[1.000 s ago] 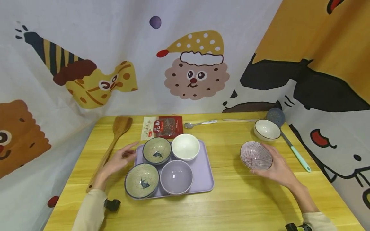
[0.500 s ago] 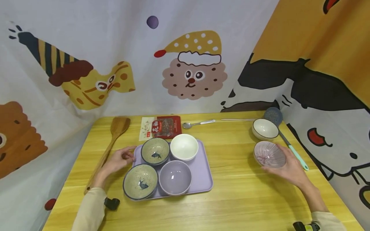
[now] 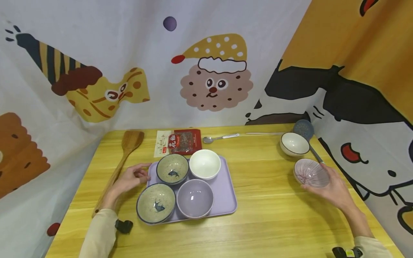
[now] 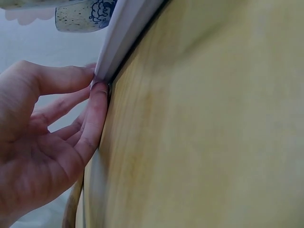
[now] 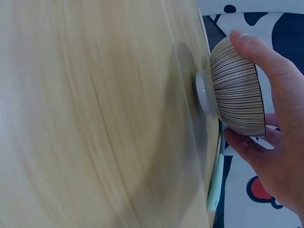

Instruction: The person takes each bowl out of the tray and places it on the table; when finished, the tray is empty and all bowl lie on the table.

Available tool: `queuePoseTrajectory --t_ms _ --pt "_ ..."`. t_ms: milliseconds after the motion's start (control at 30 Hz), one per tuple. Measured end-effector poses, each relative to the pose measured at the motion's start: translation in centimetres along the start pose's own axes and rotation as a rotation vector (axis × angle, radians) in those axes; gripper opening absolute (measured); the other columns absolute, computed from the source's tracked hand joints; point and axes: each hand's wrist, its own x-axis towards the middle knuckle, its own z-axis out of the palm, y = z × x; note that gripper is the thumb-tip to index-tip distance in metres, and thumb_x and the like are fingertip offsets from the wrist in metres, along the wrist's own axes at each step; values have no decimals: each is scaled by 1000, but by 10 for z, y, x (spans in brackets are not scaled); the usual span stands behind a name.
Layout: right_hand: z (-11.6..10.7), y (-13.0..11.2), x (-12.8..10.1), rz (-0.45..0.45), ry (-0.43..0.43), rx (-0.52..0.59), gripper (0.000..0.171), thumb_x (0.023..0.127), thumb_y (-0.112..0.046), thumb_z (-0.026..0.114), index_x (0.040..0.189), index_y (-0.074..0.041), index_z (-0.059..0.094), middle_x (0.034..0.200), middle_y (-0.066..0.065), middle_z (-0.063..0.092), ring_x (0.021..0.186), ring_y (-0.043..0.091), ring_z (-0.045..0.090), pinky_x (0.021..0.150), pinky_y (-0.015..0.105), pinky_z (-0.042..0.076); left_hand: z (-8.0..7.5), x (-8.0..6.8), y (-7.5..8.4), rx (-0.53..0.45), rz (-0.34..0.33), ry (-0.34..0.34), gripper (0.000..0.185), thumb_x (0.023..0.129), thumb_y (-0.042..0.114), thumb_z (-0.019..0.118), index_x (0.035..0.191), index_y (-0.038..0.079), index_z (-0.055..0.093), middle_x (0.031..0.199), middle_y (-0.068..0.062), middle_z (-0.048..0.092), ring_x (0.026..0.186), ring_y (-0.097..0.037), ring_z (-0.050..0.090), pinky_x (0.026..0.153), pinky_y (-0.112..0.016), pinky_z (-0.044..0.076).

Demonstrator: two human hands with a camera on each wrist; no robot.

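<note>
Striped bowl: one, at the right of the worktop, held in the right hand, thumb on its near side, fingers round the far side. Left hand: thumb and fingers pinching the left edge of the tray. Both sleeves cut off at the bottom of the head view.

Hard to make out: whether the bowl's foot touches the worktop. Hidden: strainer handle, behind the right hand in the head view, its mint end showing in the right wrist view; tray's near left corner, under the front fish bowl.

Also on tray: rear fish bowl, white bowl, lavender bowl. Around: rimmed bowl, just beyond the striped one, partly covering the strainer; spatula, beside the left hand; packet and spoon, behind the tray.
</note>
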Motion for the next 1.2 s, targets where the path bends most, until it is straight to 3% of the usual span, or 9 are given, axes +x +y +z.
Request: queuePoseTrajectory --t_ms 667,833,1000,1200 --pt "-4 13 2 38 -35 -5 114 83 -45 80 159 5 12 153 47 15 133 69 24 97 83 24 -1 -1 2 6 -29 4 55 90 7 72 140 -6 53 101 -18 65 83 -19 60 68 -24 48" --pt "-6 7 7 -2 -40 0 114 83 -43 80 158 9 11 151 49 17 132 69 25 96 83 25 -1 -4 2 8 -33 7 55 89 6 71 140 -5 53 100 -17 66 82 -18 60 68 -24 49" --pt "-11 -3 11 -73 33 32 115 80 -36 83 157 11 11 153 47 17 138 67 18 104 82 16 -1 -5 4 22 -44 16 55 89 9 71 141 -3 54 100 -17 67 83 -16 60 69 -25 49" --pt "-21 -29 16 -166 97 93 119 76 -28 86 162 -1 8 163 35 9 150 56 3 109 80 5 1 -3 4 23 -36 22 55 89 8 71 140 -2 55 100 -17 67 84 -17 60 69 -25 49"
